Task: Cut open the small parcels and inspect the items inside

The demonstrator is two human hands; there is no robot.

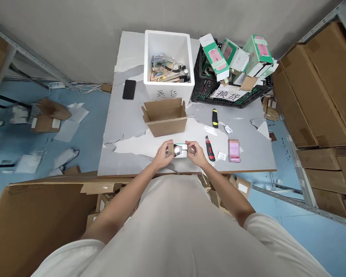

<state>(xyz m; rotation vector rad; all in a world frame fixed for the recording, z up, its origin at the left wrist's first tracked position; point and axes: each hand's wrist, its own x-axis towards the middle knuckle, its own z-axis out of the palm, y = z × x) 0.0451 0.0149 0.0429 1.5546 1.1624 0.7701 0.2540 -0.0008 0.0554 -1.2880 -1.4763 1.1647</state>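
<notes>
Near the front edge of the table (pixel 123 163), a small carton (pixel 183 154) with an open end faces up between my hands. A round, shiny, silvery thing (pixel 177 150) shows inside it; its kind is unclear. The fingers of my left hand (pixel 162 155) close on the carton's brown left flap. On the opposite side, my right hand (pixel 198 154) pinches the right flap. Just beyond lies an open brown cardboard box (pixel 167 125). To the right are a red-and-black box cutter (pixel 209 148), a yellow-and-black cutter (pixel 215 118) and a pink card-like rectangle (pixel 234 151), blurred.
A white foam bin (pixel 169 88) holding mixed items stands at the back, beside a black crate (pixel 200 86) full of green-and-white cartons (pixel 216 59). A phone (pixel 129 89) lies at left. Shelves with brown boxes (pixel 320 92) flank the right; a large carton (pixel 42 219) is lower left.
</notes>
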